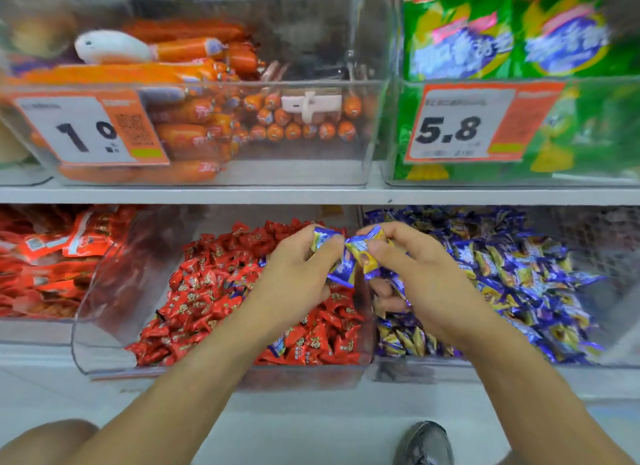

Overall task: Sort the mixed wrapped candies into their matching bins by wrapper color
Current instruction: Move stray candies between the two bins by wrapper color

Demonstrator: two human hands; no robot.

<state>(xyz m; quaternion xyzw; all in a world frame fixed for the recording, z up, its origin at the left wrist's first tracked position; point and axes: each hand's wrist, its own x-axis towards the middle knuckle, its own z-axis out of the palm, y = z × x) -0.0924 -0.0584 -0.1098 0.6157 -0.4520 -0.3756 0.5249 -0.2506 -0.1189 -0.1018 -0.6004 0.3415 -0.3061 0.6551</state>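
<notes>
Hands meeting above the divider between two clear bins on the lower shelf. Left hand curled round a few blue-and-yellow candies, fingers closed on them, hovering over the red-candy bin. Right hand also pinching blue-and-yellow wrappers, thumb and fingers curled on them, more tucked under the palm. Fingertips of both hands nearly touching, held wrappers bunched between them. Exact count of held pieces unclear.

Red-candy bin full of red wrapped candies; at least one stray blue wrapper lying among the reds near the front wall, another blue patch just beside the left wrist. Blue-candy bin to the right, heaped with blue-and-yellow wrapped candies, right forearm crossing over its front edge.

Further left on the same shelf, red-orange snack packets in another bin. Upper shelf: clear bin of orange sausage sticks with price tag "1.0"; next to it green snack bags behind price tag "5.8". White shelf edge between the two levels. Bottom of view: grey shoe on pale floor, bare knee at lower left. Upper area motion-blurred.
</notes>
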